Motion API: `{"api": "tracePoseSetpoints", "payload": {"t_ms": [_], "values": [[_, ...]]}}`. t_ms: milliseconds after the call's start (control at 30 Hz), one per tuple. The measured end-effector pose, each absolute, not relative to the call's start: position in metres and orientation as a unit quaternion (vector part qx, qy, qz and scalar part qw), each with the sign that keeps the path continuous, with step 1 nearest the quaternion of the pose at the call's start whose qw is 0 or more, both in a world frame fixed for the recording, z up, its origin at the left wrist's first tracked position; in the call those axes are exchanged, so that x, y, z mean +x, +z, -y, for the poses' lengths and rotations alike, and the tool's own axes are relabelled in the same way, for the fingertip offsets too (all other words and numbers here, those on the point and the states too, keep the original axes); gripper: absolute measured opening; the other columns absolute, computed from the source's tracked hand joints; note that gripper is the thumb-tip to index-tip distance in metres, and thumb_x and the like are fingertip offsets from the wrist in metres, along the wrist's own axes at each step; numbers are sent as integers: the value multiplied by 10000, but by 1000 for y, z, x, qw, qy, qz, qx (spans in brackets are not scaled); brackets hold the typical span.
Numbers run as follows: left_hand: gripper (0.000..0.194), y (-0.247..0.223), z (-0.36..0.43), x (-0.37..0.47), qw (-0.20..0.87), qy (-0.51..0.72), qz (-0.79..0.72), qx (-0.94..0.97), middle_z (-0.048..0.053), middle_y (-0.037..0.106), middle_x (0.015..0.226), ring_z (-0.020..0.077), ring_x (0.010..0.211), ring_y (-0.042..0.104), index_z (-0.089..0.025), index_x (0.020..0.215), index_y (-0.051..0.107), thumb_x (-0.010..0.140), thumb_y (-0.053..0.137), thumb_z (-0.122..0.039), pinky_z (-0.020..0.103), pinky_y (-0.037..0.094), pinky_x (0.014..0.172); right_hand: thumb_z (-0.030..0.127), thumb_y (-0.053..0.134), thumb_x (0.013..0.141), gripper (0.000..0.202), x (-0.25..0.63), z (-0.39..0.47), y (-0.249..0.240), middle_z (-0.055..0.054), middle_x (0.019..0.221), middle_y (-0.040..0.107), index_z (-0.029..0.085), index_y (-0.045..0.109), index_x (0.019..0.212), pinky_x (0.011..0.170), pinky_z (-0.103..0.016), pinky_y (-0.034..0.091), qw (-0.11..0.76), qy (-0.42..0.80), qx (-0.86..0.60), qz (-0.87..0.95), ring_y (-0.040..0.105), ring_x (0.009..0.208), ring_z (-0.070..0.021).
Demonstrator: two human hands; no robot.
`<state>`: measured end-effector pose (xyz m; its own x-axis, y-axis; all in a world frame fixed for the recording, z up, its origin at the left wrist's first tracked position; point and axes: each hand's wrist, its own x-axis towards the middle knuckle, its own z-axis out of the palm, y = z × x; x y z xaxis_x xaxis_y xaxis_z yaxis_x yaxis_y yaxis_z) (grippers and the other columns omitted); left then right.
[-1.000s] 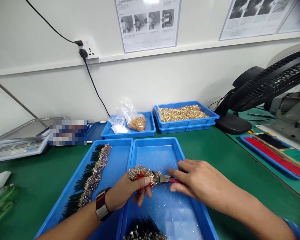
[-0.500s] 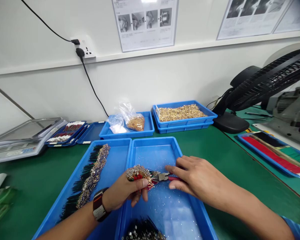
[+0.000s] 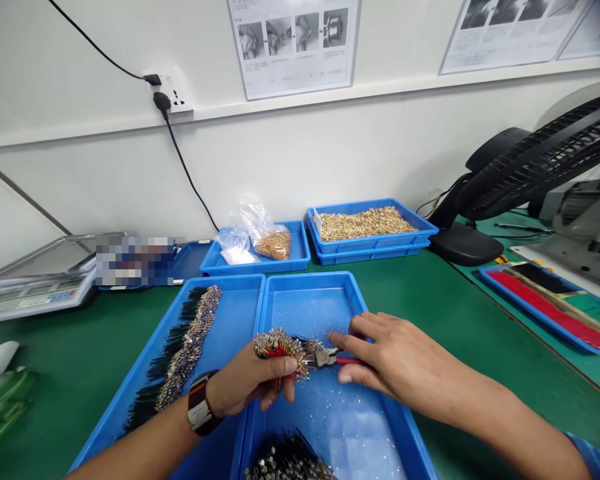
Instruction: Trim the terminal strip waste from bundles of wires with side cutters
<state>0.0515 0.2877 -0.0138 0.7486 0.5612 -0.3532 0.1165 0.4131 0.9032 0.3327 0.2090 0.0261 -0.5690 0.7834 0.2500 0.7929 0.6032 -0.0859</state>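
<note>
My left hand (image 3: 260,377), with a watch on its wrist, is closed round a bundle of small parts (image 3: 279,345) with silvery heads, gold pins and red and green bits. Red-handled pliers (image 3: 324,358) are in my right hand (image 3: 385,353), their jaws at the bundle's right side. Both hands are above a blue tray (image 3: 307,300) dotted with tiny shiny bits. A dark pile of metal-tipped parts (image 3: 287,460) lies at the near end of that tray. The left blue tray (image 3: 243,300) holds a long row of similar parts (image 3: 190,350).
Behind stand a tray of gold pieces (image 3: 365,223) and a tray with plastic bags (image 3: 295,257). A scale (image 3: 40,293) is at the left. On the right are a black fan (image 3: 535,160) and a tray of red, black and green strips (image 3: 555,303).
The view has shifted slightly. Both hands keep nearly the same pose, with the plier jaws still at the bundle. The small tray beside the scale is now pixelated.
</note>
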Motion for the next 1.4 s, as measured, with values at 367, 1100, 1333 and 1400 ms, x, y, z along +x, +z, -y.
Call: {"api": "tracePoseSetpoints", "payload": {"t_ms": [367,1100,1333,1400], "values": [[498,-17,-288,53,730,141,-330,582,51,771,724,59,434,562,-132,873,725,882,791,-626,162,324,405,608,429,1115,493,335,-205,30,-31,828,619,215,724,1143,594,-358,282,108,23,-458,882,577,681,-209],[527,-23,-287,49,767,137,-312,544,43,760,686,79,429,536,-135,985,713,799,879,-600,157,384,365,602,425,1114,519,337,-208,31,-50,890,631,204,713,1280,681,-377,414,129,1,-453,882,612,758,-236],[549,-22,-287,52,752,144,-338,547,50,768,709,63,409,535,-122,968,744,826,839,-643,162,330,382,604,442,1112,494,337,-207,30,-38,844,621,205,733,1127,631,-358,349,117,19,-457,881,585,711,-210],[533,-20,-286,54,743,148,-342,556,53,773,724,63,414,548,-123,970,743,853,816,-639,163,307,389,596,443,1115,479,338,-206,31,-31,827,613,211,727,1106,612,-359,325,110,21,-463,879,581,695,-208]]}}
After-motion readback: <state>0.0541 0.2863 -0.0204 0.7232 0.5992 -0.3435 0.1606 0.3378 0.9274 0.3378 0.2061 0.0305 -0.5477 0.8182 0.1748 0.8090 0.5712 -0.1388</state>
